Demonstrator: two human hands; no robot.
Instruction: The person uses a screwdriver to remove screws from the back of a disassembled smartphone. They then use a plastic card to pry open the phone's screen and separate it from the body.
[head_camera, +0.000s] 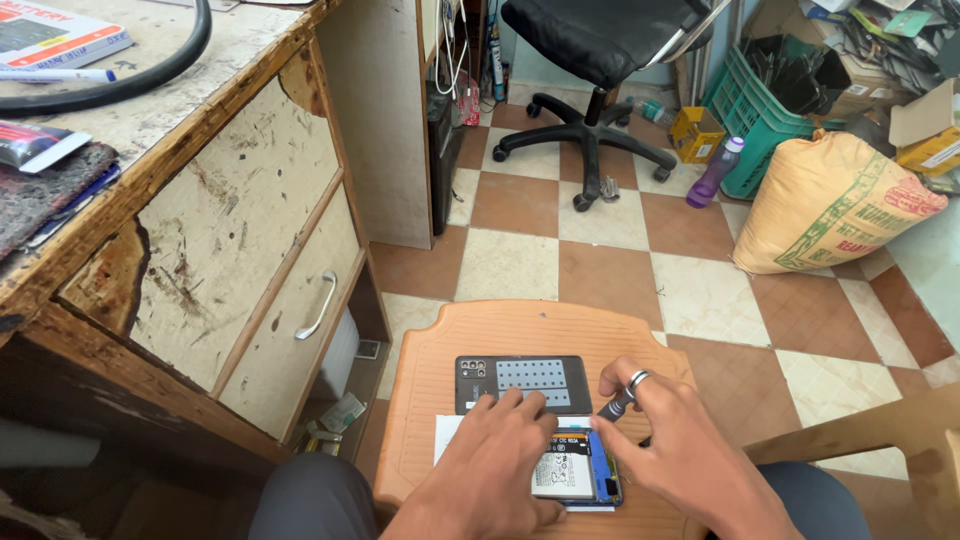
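Note:
An opened phone (575, 472) with its battery and blue frame showing lies on a white sheet (446, 437) on an orange plastic stool (520, 325). My left hand (495, 455) presses flat on the phone's upper left part. My right hand (680, 450) grips a small dark screwdriver (616, 406), tip down at the phone's upper right edge. Just beyond lies the phone's dark back cover (522, 383), with a pale grid sheet on it.
A worn wooden desk (240, 200) with a drawer handle (318, 306) stands to the left. A black office chair (590, 60), a purple bottle (715, 172), a green crate (765, 115) and a filled sack (835, 200) stand on the chequered floor beyond.

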